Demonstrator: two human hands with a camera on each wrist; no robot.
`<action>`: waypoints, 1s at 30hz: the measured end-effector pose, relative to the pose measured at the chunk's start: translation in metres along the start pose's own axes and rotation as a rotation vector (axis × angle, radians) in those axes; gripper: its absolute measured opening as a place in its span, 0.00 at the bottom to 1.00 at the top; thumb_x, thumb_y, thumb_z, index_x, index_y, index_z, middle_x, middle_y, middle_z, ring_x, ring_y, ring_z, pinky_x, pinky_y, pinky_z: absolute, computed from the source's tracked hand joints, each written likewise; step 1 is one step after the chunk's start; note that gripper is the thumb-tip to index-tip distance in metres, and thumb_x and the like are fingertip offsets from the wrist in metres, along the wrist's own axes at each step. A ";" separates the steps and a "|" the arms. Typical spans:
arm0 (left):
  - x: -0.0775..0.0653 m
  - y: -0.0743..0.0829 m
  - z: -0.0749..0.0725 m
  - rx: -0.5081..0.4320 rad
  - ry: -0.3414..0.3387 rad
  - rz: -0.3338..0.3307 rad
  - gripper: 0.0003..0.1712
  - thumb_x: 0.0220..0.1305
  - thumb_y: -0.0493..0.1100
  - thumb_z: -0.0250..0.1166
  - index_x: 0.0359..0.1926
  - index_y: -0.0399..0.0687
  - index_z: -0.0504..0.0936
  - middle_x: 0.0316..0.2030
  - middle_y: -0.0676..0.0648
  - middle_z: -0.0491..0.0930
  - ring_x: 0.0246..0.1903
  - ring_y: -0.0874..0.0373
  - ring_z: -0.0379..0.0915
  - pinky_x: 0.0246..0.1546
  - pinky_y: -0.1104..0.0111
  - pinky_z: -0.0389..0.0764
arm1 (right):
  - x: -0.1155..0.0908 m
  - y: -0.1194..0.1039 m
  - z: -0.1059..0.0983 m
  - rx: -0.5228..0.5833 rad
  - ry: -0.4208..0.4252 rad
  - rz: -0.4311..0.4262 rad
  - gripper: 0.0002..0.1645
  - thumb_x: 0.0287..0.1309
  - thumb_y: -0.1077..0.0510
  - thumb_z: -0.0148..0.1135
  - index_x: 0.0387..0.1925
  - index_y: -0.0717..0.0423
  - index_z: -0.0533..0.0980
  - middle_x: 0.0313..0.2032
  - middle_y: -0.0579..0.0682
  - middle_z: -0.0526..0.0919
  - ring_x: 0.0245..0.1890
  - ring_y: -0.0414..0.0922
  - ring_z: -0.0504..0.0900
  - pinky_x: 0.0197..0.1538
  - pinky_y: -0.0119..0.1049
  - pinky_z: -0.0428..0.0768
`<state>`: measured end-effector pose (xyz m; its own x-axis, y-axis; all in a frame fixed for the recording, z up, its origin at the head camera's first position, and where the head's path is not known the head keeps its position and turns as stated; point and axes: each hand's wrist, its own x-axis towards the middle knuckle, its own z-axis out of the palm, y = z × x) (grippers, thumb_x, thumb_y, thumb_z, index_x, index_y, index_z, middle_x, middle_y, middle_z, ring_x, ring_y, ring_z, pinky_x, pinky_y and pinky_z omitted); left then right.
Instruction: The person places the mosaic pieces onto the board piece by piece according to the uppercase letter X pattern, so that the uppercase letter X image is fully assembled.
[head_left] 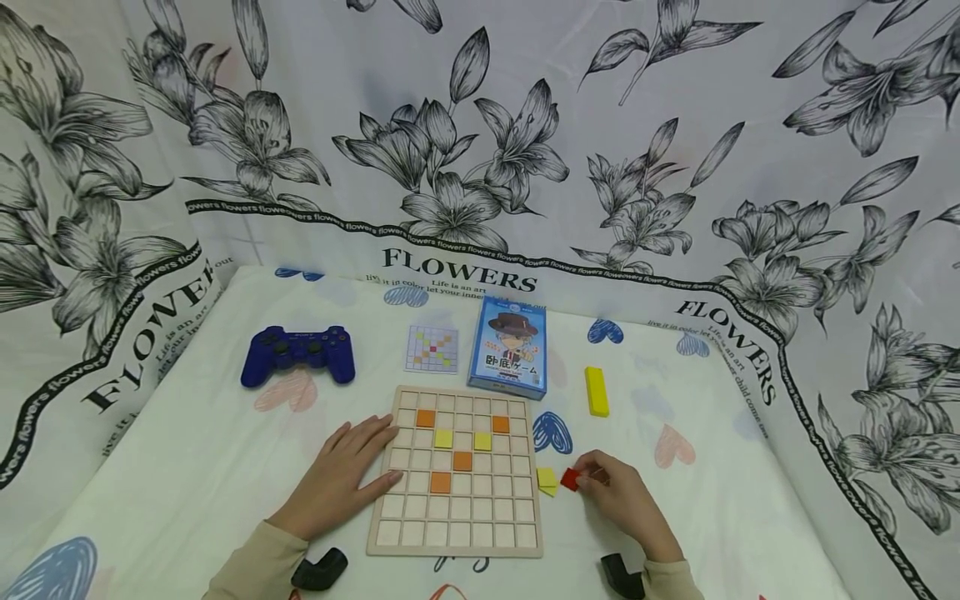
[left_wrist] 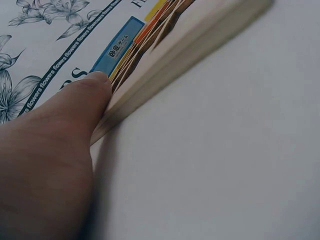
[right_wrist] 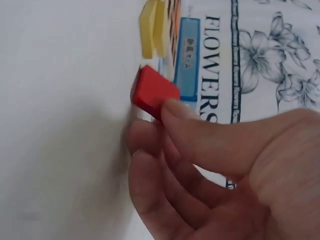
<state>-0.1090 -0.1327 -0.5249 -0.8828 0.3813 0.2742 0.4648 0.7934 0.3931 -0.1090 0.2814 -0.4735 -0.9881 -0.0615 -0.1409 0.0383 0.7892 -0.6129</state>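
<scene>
A wooden grid board (head_left: 426,533) lies in the middle of the cloth, with several orange tiles (head_left: 462,461) and two yellow tiles (head_left: 444,438) set in its squares. My left hand (head_left: 339,473) rests at the board's left edge, fingers extended and touching the rim; its thumb (left_wrist: 75,107) lies against the edge in the left wrist view. Right of the board, my right hand (head_left: 618,497) pinches a red square tile (right_wrist: 154,90) between thumb and fingers. Just left of that tile, a few loose yellow tiles (head_left: 547,477) lie overlapping beside the board.
Behind the board stand a blue card box (head_left: 510,346) and a small printed pattern card (head_left: 432,348). A blue game controller (head_left: 298,356) lies back left, a yellow block (head_left: 597,392) back right. Flower-printed cloth (head_left: 465,167) hangs behind.
</scene>
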 end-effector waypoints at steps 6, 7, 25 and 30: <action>0.000 0.000 -0.001 0.000 -0.014 -0.003 0.39 0.65 0.67 0.54 0.69 0.51 0.66 0.70 0.49 0.61 0.69 0.51 0.55 0.71 0.51 0.48 | 0.002 -0.009 -0.005 0.275 -0.004 0.116 0.08 0.57 0.64 0.65 0.40 0.57 0.79 0.31 0.50 0.81 0.30 0.44 0.80 0.35 0.30 0.82; 0.000 0.000 -0.001 0.001 -0.014 -0.003 0.39 0.65 0.67 0.54 0.69 0.51 0.66 0.70 0.49 0.61 0.69 0.51 0.55 0.71 0.51 0.48 | 0.003 -0.012 -0.006 0.322 -0.027 0.114 0.09 0.57 0.64 0.65 0.41 0.59 0.79 0.32 0.52 0.82 0.30 0.45 0.81 0.36 0.31 0.83; 0.000 0.000 -0.003 -0.008 -0.018 -0.001 0.40 0.64 0.67 0.55 0.69 0.50 0.66 0.70 0.49 0.61 0.70 0.51 0.55 0.71 0.51 0.49 | 0.019 -0.069 0.030 0.371 -0.355 -0.075 0.08 0.60 0.58 0.64 0.41 0.56 0.81 0.35 0.51 0.83 0.30 0.46 0.79 0.33 0.34 0.81; 0.000 0.000 -0.002 -0.016 -0.015 -0.002 0.39 0.64 0.66 0.55 0.69 0.50 0.66 0.70 0.49 0.61 0.69 0.51 0.55 0.71 0.51 0.48 | 0.022 -0.077 0.042 0.251 -0.358 -0.148 0.04 0.58 0.57 0.66 0.36 0.50 0.82 0.35 0.45 0.84 0.33 0.43 0.78 0.35 0.31 0.80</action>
<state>-0.1090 -0.1339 -0.5230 -0.8845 0.3874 0.2602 0.4643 0.7861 0.4079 -0.1277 0.1934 -0.4620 -0.8739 -0.4040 -0.2704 -0.0205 0.5863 -0.8098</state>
